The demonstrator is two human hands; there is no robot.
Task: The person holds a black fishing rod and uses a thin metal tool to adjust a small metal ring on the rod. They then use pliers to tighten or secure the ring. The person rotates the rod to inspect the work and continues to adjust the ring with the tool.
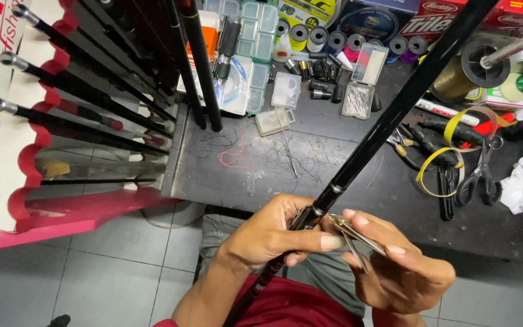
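The long black glossy fishing rod (382, 127) runs past the top edge above the hands and is hidden beneath the left hand (267, 233).

Pale grey tiled floor (92, 272) spreading out below, dark scuffed workbench (334, 175) sitting above it under even indoor light, red-and-white scalloped rod rack (25, 157) leaning in at left, holding black rods (80, 130) angling across, bench's far edge crowding with clutter.

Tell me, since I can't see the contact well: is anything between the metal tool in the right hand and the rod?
Nothing visible. The metal tool in the right hand meets the rod directly, beside the left hand.
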